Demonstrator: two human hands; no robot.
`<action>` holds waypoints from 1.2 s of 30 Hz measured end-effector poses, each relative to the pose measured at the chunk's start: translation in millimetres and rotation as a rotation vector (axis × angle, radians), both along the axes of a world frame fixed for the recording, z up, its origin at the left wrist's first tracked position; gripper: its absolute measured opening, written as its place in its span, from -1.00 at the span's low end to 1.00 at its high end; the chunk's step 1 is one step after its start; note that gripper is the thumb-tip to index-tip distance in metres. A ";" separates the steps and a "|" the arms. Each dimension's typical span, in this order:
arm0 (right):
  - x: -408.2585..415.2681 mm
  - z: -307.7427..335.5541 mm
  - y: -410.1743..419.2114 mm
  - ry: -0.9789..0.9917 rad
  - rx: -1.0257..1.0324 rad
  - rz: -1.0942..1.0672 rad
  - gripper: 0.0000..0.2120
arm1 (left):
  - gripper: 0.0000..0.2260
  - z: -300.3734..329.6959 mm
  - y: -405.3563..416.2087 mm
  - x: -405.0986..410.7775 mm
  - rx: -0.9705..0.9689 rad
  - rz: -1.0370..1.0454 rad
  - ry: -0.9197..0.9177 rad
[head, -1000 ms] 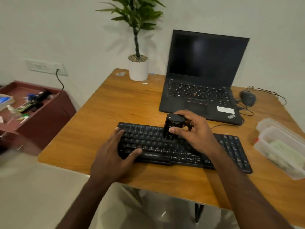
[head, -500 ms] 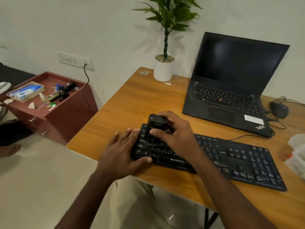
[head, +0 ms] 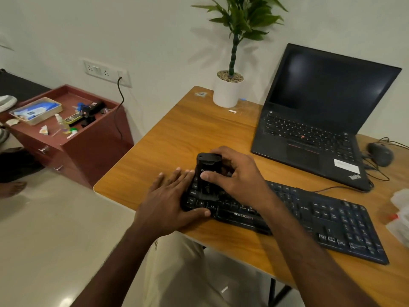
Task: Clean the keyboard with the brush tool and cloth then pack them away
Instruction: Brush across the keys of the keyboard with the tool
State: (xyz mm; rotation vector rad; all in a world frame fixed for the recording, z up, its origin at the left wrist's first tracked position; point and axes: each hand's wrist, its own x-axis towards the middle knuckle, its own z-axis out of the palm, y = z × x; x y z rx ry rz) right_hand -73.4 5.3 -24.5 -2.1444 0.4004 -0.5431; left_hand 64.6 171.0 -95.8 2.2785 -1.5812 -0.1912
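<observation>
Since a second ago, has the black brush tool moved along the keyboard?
Yes. The black brush tool in the right hand moved from mid-board to the black keyboard's left end.

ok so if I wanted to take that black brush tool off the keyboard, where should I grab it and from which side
Probably by the upper body of the brush tool, coming from above. It stands upright on the keyboard, bristles down on the keys, so its top and flat sides are exposed. The right hand already grips it there, thumb in front, fingers behind.

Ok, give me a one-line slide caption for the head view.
Right hand scrubs the keyboard's left end with the black brush tool while the left hand steadies it.
</observation>
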 end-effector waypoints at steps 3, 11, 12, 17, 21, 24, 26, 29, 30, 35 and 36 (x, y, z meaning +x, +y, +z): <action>12.8 -11.2 18.2 -0.097 -0.002 0.012 -0.67 | -0.07 2.9 0.0 -0.9 -0.035 0.002 0.029; -1.2 -4.7 -6.0 0.053 0.002 0.039 -0.67 | -0.03 0.1 -0.7 1.8 -0.006 0.012 0.039; -3.4 -3.3 -10.0 0.051 0.008 0.027 -0.67 | -0.02 -0.5 -0.9 1.4 -0.007 0.014 0.037; 6.5 -10.2 2.9 -0.100 0.037 -0.044 -0.68 | -0.07 0.6 -0.9 0.2 -0.032 0.010 0.060; 16.4 -19.1 15.0 -0.129 -0.004 0.007 -0.67 | -0.09 3.1 -1.2 0.1 -0.032 0.004 0.061; 11.3 -12.8 3.1 -0.028 -0.023 0.032 -0.66 | -0.06 2.0 -1.7 0.5 -0.030 0.013 0.060; 5.9 -6.2 -8.4 0.086 -0.015 0.048 -0.64 | -0.05 1.0 -2.4 0.9 -0.026 0.017 0.062; 3.2 3.1 -18.4 0.129 -0.036 0.047 -0.65 | -0.05 0.6 -2.5 1.1 -0.025 0.016 0.066; 4.6 3.9 -17.4 0.092 -0.040 0.031 -0.67 | -0.05 0.9 -2.3 1.1 -0.025 0.016 0.065; 18.7 -10.7 6.5 -0.084 -0.036 0.000 -0.65 | -0.08 2.3 -2.2 0.2 -0.032 0.011 0.068; 19.4 -13.6 9.1 -0.087 -0.037 0.012 -0.64 | -0.08 2.2 -2.2 0.5 -0.034 0.009 0.071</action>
